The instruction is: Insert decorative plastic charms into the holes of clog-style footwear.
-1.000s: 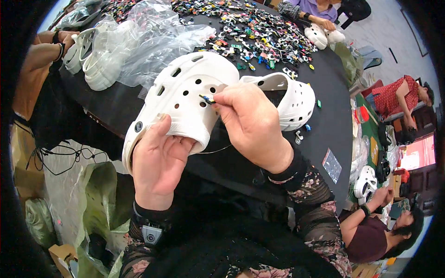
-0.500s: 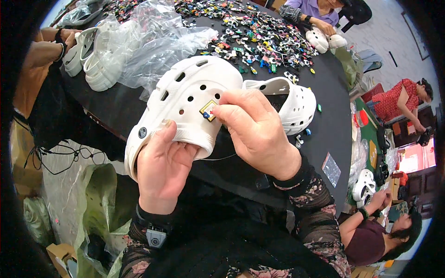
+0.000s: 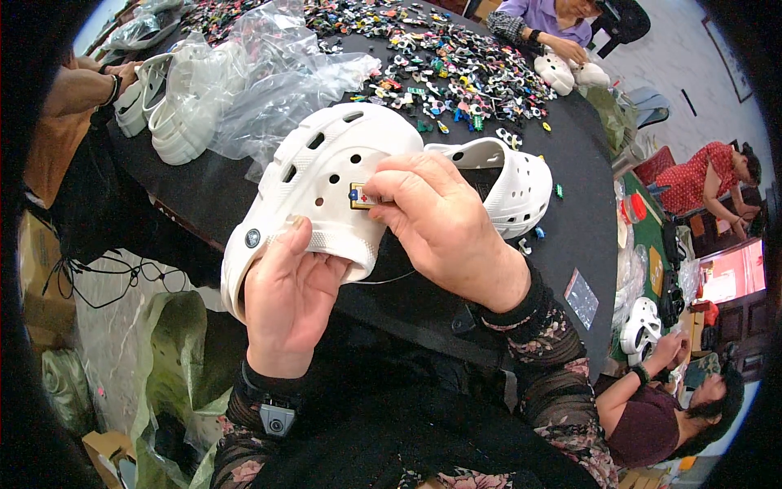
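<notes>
A white clog (image 3: 326,212) with round and slotted holes is held up in front of me, tilted. My left hand (image 3: 287,306) grips its opening from below, the thumb outside and the fingers inside. Against the clog's upper, my right hand (image 3: 444,216) pinches a small rectangular shoe charm (image 3: 359,196), white with a yellow edge, a red mark and a blue bit. The charm covers part of the upper near the holes, and its back is hidden. Just behind my right hand, a second white clog (image 3: 521,187) rests on the black table.
A heap of colourful shoe charms (image 3: 456,65) spreads across the table's far side. Clear plastic bags (image 3: 269,90) lie beside more white clogs (image 3: 179,122) at the left, near another person's hand. Co-workers handle clogs at the far right and right.
The charm has turned in my right fingers, from slanted to nearly level, and shifted slightly left. My right hand has rotated with it; my left hand keeps its hold on the clog.
</notes>
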A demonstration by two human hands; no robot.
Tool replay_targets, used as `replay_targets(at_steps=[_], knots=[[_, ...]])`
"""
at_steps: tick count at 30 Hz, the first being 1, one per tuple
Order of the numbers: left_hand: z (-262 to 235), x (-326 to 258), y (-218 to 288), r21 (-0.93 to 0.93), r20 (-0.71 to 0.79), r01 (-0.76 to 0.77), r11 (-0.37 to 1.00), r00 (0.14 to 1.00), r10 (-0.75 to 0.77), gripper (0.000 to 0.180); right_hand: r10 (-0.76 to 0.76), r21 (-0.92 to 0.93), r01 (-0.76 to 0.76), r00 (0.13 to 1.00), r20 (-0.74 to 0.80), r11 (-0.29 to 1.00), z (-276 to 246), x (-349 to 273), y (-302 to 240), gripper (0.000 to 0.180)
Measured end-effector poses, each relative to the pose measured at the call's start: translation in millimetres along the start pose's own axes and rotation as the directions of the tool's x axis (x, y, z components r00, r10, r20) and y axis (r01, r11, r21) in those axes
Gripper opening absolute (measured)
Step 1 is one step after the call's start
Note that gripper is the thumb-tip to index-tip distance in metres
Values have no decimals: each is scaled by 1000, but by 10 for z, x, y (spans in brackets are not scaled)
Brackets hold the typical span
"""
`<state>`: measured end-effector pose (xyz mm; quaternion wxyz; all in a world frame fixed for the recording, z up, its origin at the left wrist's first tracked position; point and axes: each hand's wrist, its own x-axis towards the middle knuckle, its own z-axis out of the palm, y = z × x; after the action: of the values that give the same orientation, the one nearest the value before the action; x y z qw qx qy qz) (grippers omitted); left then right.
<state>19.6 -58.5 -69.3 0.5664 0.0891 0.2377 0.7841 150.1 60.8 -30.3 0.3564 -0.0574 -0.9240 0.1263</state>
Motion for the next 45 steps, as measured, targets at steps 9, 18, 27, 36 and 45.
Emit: replay_targets(at_steps=[9, 18, 27, 36, 45], knots=[[-3, 23, -19, -6, -9, -13, 1000, 1000, 13, 42, 77, 37, -74, 993, -91, 997, 55, -33, 19, 18], [34, 14, -9, -1, -52, -22, 1000, 998, 22, 38, 192, 47, -189, 978, -85, 981, 57, -16, 59, 14], [17, 19, -33, -22, -31, -22, 1000, 999, 21, 37, -2, -140, -9, 997, -83, 990, 56, 2, 72, 18], [10, -11, -62, -19, -30, -25, 1000, 999, 24, 34, -78, -301, 70, 997, -14, 951, 48, -62, -17, 32], [19, -8, -95, 51, -53, -50, 997, 997, 53, 36, 66, -303, -17, 986, 152, 953, -28, -140, -84, 33]])
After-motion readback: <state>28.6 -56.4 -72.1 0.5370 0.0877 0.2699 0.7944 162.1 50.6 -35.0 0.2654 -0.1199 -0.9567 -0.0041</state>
